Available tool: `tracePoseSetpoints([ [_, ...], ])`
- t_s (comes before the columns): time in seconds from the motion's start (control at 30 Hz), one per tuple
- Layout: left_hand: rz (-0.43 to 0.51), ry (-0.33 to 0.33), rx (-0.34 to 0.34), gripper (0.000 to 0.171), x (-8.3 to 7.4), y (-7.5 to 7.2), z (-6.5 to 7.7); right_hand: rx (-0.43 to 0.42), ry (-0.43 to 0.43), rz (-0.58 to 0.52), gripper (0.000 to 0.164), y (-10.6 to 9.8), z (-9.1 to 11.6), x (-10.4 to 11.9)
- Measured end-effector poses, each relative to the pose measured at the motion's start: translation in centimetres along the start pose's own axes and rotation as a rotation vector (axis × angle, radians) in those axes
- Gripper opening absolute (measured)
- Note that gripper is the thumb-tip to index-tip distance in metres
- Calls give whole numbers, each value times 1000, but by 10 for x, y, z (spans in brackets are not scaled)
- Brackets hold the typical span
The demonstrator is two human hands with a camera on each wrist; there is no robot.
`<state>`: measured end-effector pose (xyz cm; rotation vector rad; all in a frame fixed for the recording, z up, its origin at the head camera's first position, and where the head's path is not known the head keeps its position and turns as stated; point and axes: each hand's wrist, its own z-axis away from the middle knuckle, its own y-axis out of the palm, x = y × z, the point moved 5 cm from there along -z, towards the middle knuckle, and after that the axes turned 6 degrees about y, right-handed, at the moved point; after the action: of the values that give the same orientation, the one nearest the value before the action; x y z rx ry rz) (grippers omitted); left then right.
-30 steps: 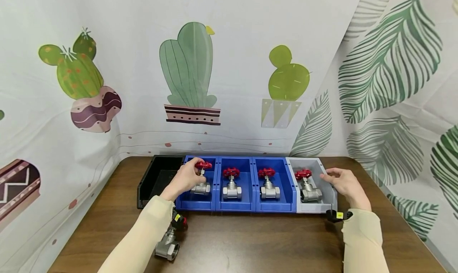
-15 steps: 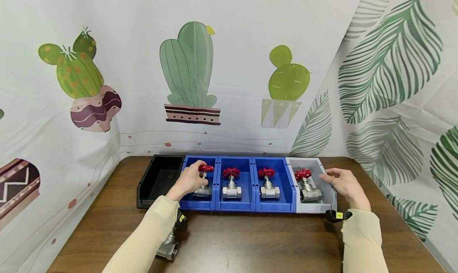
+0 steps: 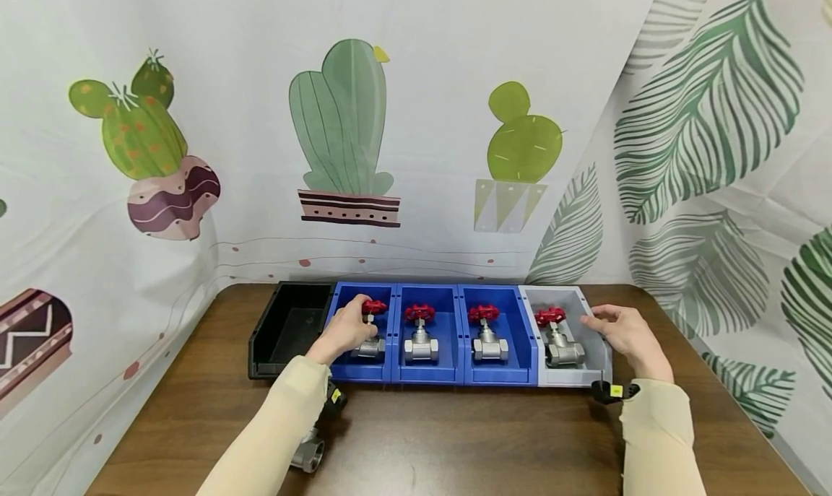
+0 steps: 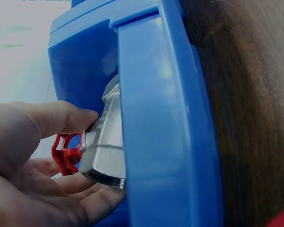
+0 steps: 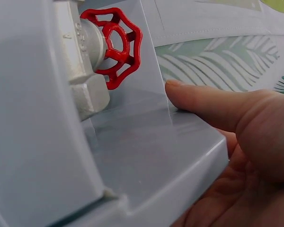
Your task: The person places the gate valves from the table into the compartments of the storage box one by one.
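My left hand (image 3: 347, 328) reaches into the leftmost blue bin (image 3: 360, 373) and grips a steel gate valve (image 3: 370, 348) with a red handwheel. In the left wrist view, the thumb (image 4: 78, 118) presses the valve's body while the fingers (image 4: 102, 205) curl round its other side. My right hand (image 3: 629, 337) holds the right wall of the light grey bin (image 3: 575, 377), thumb at the rim, the other fingers outside and partly hidden. Another red-wheeled gate valve (image 3: 564, 351) sits inside that bin, apart from the hand.
Two more blue bins (image 3: 429, 375) (image 3: 499, 375) each contain a gate valve (image 3: 421, 348) (image 3: 490, 348). A black bin (image 3: 295, 333) ends the row at left. On the brown table (image 3: 468, 438), another valve (image 3: 308, 453) lies partly hidden under the left forearm. A patterned cloth hangs behind.
The left hand and the valve it grips have shifted slightly right within the leftmost blue bin. The left forearm now hides more of the valve on the table. The right hand stays put.
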<state>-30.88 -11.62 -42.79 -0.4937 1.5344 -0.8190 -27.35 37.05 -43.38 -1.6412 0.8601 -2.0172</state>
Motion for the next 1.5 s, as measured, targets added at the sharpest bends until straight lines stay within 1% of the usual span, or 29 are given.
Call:
tracePoseSetpoints([
  [0.13, 6, -35, 12, 64, 4, 4, -1, -8, 4, 2, 54, -1, 1, 1],
  [0.3, 35, -86, 37, 66, 10, 8, -2, -6, -9, 15, 52, -1, 1, 2],
  [0.57, 84, -114, 47, 68, 17, 16, -1, -7, 0, -2, 51, 0, 0, 1],
  [0.8, 91, -116, 61, 69, 16, 16, 1, -4, -5, 11, 55, -1, 1, 2],
  [0.9, 77, -117, 56, 71, 14, 14, 2, -1, -4, 14, 56, -1, 1, 2],
  [1.03, 58, -114, 52, 73, 11, 11, 4, -2, -8, 16, 54, 0, 2, 2],
  [1.13, 71, -115, 57, 75, 11, 9, 7, -7, -15, 22, 52, 0, 2, 2],
  [1.3, 85, -97, 70, 76, 9, 6, 13, -10, -10, 11, 53, 0, 0, 0],
  [1.5, 85, -35, 78, 75, 1, -3, 26, -7, 4, 3, 55, 0, -1, -1],
])
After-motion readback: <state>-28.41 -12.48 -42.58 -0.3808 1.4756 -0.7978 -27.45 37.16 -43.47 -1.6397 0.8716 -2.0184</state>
